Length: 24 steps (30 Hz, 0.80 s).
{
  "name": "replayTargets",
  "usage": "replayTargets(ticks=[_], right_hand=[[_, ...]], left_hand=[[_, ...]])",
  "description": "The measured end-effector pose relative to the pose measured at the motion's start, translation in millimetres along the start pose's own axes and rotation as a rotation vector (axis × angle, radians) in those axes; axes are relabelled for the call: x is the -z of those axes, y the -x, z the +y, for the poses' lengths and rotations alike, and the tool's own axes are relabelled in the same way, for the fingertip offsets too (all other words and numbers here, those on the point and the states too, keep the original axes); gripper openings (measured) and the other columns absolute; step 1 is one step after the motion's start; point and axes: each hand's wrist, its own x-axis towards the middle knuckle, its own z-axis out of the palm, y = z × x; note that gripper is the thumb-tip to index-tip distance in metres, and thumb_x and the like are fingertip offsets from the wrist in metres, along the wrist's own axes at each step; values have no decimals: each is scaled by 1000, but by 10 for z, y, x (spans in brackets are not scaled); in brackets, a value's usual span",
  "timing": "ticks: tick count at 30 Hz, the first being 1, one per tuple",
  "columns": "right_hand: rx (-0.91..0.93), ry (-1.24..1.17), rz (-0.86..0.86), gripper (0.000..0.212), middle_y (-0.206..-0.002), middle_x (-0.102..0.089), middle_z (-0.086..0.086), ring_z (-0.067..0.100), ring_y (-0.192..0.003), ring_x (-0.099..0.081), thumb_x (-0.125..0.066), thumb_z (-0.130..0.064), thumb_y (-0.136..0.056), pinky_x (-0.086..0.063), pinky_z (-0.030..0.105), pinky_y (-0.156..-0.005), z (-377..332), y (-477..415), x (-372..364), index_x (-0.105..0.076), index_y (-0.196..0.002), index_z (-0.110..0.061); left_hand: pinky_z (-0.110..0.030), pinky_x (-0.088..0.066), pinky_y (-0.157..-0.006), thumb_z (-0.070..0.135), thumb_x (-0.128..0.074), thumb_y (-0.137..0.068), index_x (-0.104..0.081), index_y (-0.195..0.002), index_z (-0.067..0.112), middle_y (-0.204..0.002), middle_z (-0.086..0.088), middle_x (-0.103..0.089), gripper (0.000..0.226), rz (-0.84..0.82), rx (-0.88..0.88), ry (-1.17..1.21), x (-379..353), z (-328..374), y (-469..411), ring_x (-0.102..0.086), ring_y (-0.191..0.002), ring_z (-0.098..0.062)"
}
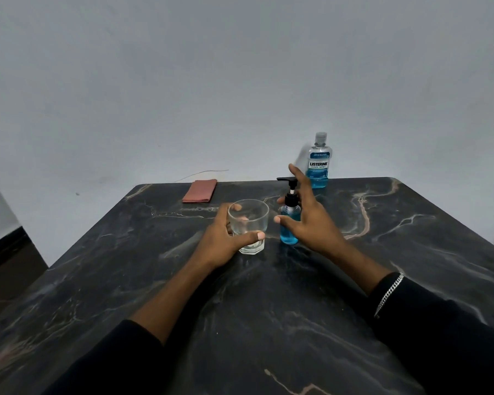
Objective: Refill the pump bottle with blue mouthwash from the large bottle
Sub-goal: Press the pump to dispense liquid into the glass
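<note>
Holds right hand (pixel 311 223) spread, fingers uncurled, just right of upright pump bottle (pixel 288 235); grips glass (pixel 250 212) with left hand (pixel 220 240). Leaves capped large bottle (pixel 318 166) well behind, rightward.

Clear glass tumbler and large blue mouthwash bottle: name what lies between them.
Head view: the small black-pump bottle of blue liquid and the right hand.

I see the small clear pump bottle (pixel 289 228), black pump fitted and mostly full of blue liquid, upright within my spread right grip (pixel 311 220), and the capped large bottle (pixel 318 163), blue low inside, upright beyond its fingertips.
</note>
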Motion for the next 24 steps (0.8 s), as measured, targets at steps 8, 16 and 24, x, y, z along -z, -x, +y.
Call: replayTargets(ticks=[8,16,24], right_hand=[[138,41,-52,89,-123,-58,-6,-4,-106,-62,-62,-20,-94,-49,31,-96,26,-21,40,-6,-152,-57],[189,117,-86,82,-91,-65,-13,8,-77,-68,-64,-18,-80,-54,14,-65,-65,-61,118,-26,-145,-50],[260,141,-195,76,-79,-66,0,18,-69,-66,-68,-21,-77,-56,22,-67,-71,-28,139,-31,-138,-48]], left_hand=[[-30,-59,-94,59,-93,-59,-51,-121,53,-119,18,-71,75,-19,-44,-7,33,-32,-11,-70,-110,-3],[-43,-59,-100,54,-95,-60,-53,-122,50,-120,13,-73,75,-51,-58,-28,51,-52,-18,-72,-110,-6],[-40,-59,-100,51,-97,-60,-54,-122,48,-118,17,-74,76,-106,-56,-37,43,-61,-2,-72,-109,-2]])
